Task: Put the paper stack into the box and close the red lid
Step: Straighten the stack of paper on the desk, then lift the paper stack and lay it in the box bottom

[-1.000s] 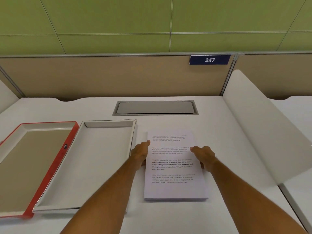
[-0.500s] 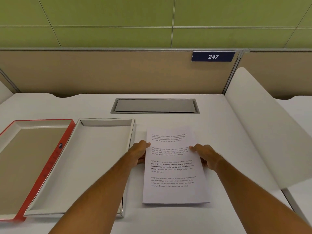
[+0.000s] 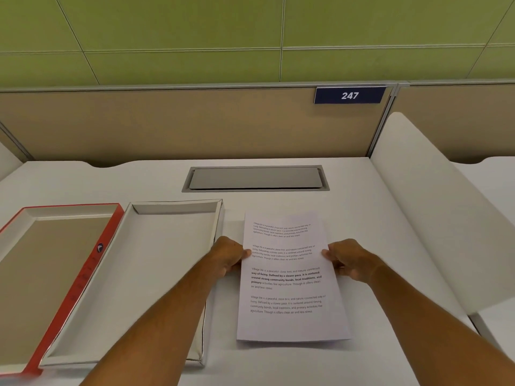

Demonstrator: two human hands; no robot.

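A white paper stack (image 3: 289, 277) with printed text is held at the centre right of the desk, its near edge a little off the surface. My left hand (image 3: 228, 256) grips its left edge, thumb on top. On the opposite edge my right hand (image 3: 348, 260) holds it the same way. The open white box (image 3: 156, 274) lies empty just left of the stack, under my left forearm. The red lid (image 3: 83, 280) lies upside down against the box's left side, its inside facing up.
A grey cable hatch (image 3: 255, 178) is set into the desk behind the stack. A white divider panel (image 3: 434, 213) slopes up along the right side. A beige partition with a "247" sign (image 3: 349, 95) closes the back.
Both hands have closed on the stack's side edges and its near edge has come up slightly off the desk. The view has shifted a little nearer and lower.
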